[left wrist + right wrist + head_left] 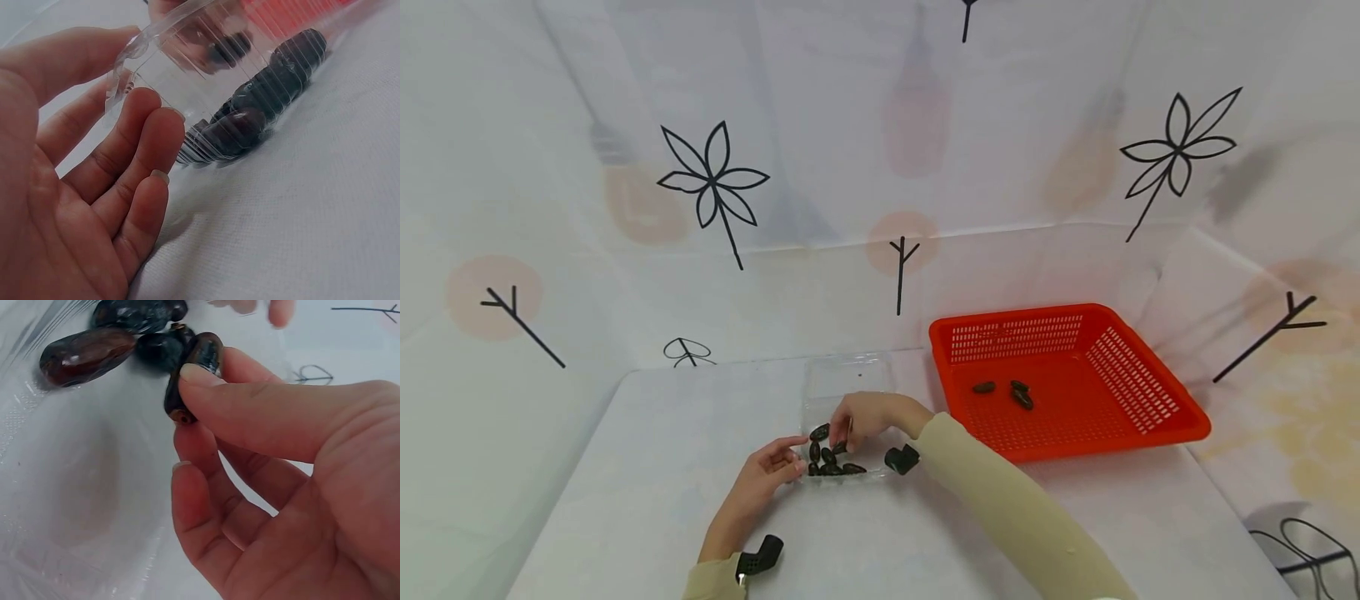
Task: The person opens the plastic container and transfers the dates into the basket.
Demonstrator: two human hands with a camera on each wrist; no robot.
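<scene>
A clear plastic box [872, 467] lies on the table with several dark dates [828, 456] along its left and near side. My left hand [763, 479] holds the box by its left edge. In the left wrist view, thumb and index finger meet the rim while the other fingers bend loosely beside the wall. Inside the box, my right hand [867, 417] pinches one date [206, 353] between thumb and fingers. A reddish-brown date [87, 356] lies close by in the right wrist view.
To the right stands a red plastic basket [1060, 446] with slotted walls; a few dates [983, 387] lie on its floor. The box's clear lid [842, 375] is folded back behind it. A white cloth [647, 467] covers the table, and a patterned cloth wall [820, 308] rises behind.
</scene>
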